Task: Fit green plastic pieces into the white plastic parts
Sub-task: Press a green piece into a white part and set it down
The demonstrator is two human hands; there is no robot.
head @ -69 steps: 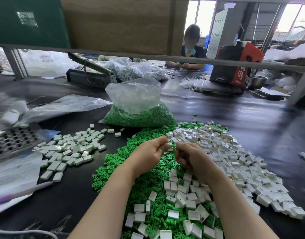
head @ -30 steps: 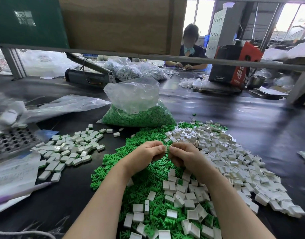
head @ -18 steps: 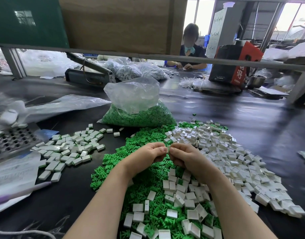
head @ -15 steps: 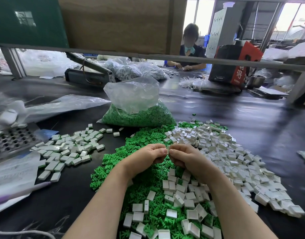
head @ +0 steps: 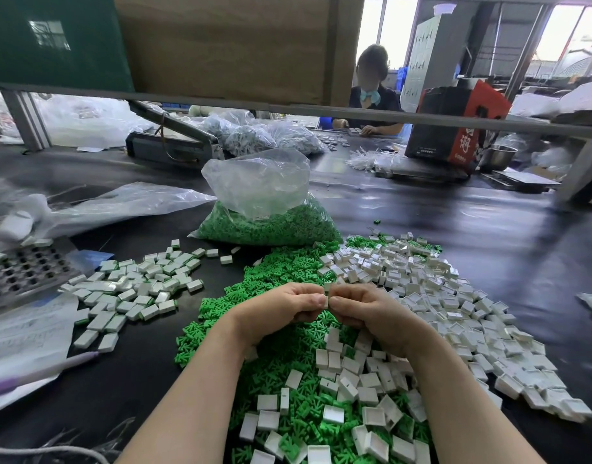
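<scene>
Pinched between both hands, one small white plastic part (head: pixel 326 289) sits above the middle of the dark tabletop (head: pixel 488 249): the left hand (head: pixel 281 313) and the right hand (head: pixel 371 313) meet fingertip to fingertip, fingers curled, thumbs pressed against the part. Whether a green piece is already seated in it cannot be told, since the fingers hide most of it.

Left to right across the tabletop:
- A perforated metal tray (head: pixel 23 276) lies at the left edge, with rows of square holes.
- Printed paper sheets (head: pixel 27 333) lie at the near left.
- A clear plastic bag (head: pixel 120 205), crumpled and flat, lies toward the far left.
- One spread of assembled blocks (head: pixel 134 289), rectangular, white with green showing at some edges, lies left of the hands; they are too many to count.
- One clear bag of green pieces (head: pixel 264 216), its upper part crumpled, stands beyond the hands.
- One loose heap of green plastic pieces (head: pixel 274 349), small and pronged, lies under and around both hands.
- One heap of white plastic parts (head: pixel 455 316), shallow open-topped rectangular shells, spreads right of the hands and overlaps the green heap near the front edge.
- A red and black carton (head: pixel 455 125) and one steel bowl (head: pixel 497 157) stand at the far right.
- A second person (head: pixel 371 92) sits at the far edge.
</scene>
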